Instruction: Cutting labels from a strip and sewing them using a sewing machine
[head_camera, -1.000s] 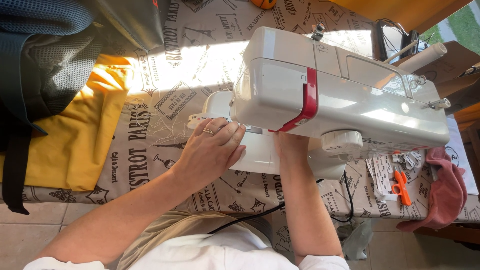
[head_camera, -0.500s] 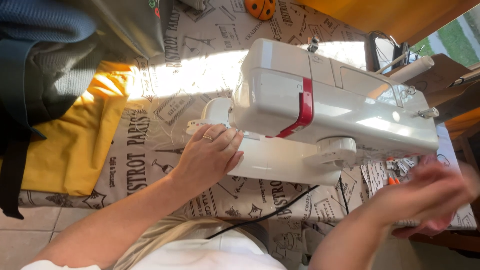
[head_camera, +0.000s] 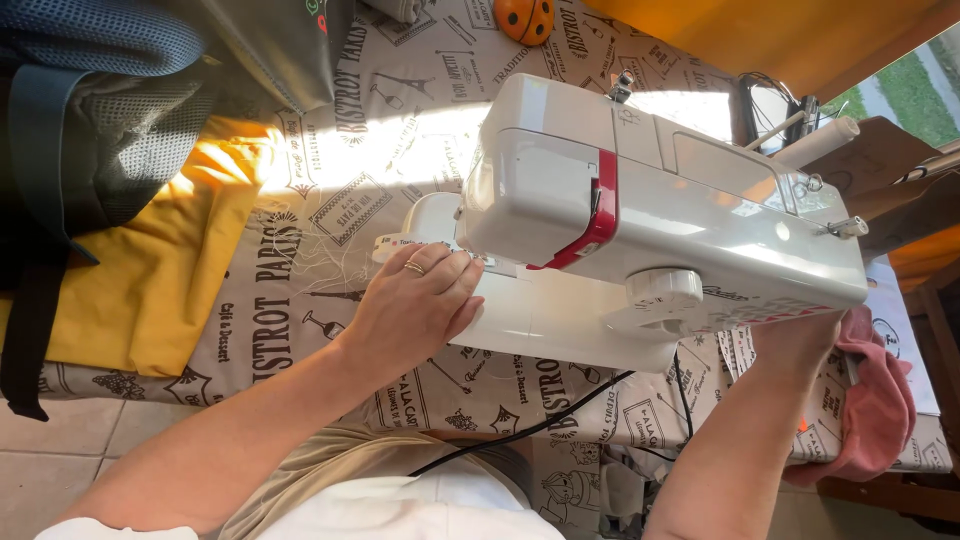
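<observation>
1. Left hand (head_camera: 415, 305): palm down, fingers loosely curled and close together, resting on the flat bed of the white sewing machine (head_camera: 640, 230); it grips nothing. A ring sits on one finger.
2. Right hand (head_camera: 800, 330): reaches up behind the machine's far right end, near the round dial; the fingers are hidden by the casing, so its spread or grip cannot be told, though it probably touches the side.
3. Black cable (head_camera: 520, 430): runs below both hands, from the person's lap toward the machine's base.
4. Pink cloth (head_camera: 880, 410): bunched just right of the right hand.
5. Printed tablecloth (head_camera: 300, 320): lies under the machine and extends left of the left hand.
6. Yellow fabric (head_camera: 150, 280): spread well left of the left hand, partly under a dark bag (head_camera: 90, 130).
7. Orange ladybird-shaped object (head_camera: 525, 18): farthest beyond the left hand, at the table's far edge.
</observation>
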